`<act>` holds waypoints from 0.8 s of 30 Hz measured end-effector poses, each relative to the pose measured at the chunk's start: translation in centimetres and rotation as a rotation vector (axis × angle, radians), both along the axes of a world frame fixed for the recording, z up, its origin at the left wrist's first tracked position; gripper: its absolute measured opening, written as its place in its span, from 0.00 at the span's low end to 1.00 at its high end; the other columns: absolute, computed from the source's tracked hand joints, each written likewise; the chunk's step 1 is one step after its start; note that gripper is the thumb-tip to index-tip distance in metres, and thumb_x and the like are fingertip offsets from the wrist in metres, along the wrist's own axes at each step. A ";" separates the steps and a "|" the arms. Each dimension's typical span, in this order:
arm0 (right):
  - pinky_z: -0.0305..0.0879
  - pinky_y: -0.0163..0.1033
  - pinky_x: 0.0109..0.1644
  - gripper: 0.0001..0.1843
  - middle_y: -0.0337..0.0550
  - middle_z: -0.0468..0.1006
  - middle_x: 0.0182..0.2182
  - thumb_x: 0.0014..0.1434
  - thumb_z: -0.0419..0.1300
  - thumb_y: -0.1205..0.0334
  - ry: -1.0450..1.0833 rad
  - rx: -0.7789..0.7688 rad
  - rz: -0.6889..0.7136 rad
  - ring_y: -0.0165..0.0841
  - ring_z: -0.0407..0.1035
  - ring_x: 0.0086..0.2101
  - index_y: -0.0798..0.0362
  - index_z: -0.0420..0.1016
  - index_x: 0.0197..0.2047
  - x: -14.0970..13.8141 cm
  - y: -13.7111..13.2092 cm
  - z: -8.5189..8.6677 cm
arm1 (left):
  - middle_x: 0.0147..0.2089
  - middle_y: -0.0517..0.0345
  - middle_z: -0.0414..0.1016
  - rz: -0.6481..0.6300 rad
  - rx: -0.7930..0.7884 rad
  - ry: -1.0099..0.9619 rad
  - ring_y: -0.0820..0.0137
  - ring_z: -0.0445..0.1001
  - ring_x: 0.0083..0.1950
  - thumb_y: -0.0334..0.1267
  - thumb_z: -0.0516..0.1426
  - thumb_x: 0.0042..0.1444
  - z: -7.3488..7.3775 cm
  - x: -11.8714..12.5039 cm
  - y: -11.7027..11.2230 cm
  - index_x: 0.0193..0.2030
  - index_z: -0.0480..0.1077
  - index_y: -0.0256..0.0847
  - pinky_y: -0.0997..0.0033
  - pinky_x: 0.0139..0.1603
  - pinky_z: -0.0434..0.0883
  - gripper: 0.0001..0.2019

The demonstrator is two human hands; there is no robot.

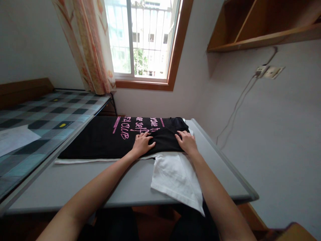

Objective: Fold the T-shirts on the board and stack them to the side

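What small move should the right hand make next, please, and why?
Perhaps the right hand should bring the white sleeve inward: it sticks out from beneath the black shirt, its tip past the near edge of the table, while the left hand rests on the black cloth.

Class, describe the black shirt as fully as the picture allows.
The black shirt looks like soft fabric, with pink lettering that includes "CLUB"; black cloth near the hands hides some letters. It lies spread on the gray table, neck end to the right, with white cloth showing below its near edge. The left hand and right hand rest on it.
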State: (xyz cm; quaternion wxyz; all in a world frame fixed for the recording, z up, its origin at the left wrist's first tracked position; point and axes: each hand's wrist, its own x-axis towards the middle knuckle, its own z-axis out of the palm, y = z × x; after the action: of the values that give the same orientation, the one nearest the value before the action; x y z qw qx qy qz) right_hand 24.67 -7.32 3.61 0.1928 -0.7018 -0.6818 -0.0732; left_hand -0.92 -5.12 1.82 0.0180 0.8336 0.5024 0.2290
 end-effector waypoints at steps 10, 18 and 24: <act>0.60 0.37 0.39 0.10 0.43 0.81 0.36 0.62 0.56 0.56 0.196 -0.196 -0.076 0.35 0.72 0.37 0.50 0.78 0.37 3.1 0.5 -1.0 | 0.55 0.51 0.71 0.006 0.020 0.007 0.57 0.67 0.56 0.51 0.55 0.59 -0.1 0.0 0.0 0.50 0.76 0.45 0.55 0.55 0.61 0.18; 0.57 0.44 0.51 0.18 0.52 0.74 0.49 0.66 0.50 0.58 -0.044 0.086 -0.076 0.42 0.65 0.48 0.50 0.76 0.51 -0.9 -0.6 0.1 | 0.54 0.51 0.72 -0.012 0.002 0.013 0.57 0.66 0.57 0.51 0.55 0.60 -0.1 -0.1 0.0 0.50 0.75 0.47 0.55 0.56 0.61 0.17; 0.61 0.42 0.50 0.18 0.49 0.69 0.56 0.66 0.50 0.60 -0.034 -0.083 0.033 0.41 0.65 0.50 0.44 0.78 0.52 -3.8 1.6 0.0 | 0.54 0.51 0.72 -0.025 0.008 0.020 0.57 0.66 0.56 0.50 0.54 0.60 -0.1 -0.1 0.0 0.50 0.75 0.47 0.56 0.55 0.61 0.17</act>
State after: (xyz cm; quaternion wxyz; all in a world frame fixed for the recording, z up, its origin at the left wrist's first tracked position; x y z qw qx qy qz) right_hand 20.85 -5.70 3.58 0.1532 -0.6967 -0.6988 -0.0536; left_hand -1.05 -5.08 1.75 0.0128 0.8421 0.4911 0.2225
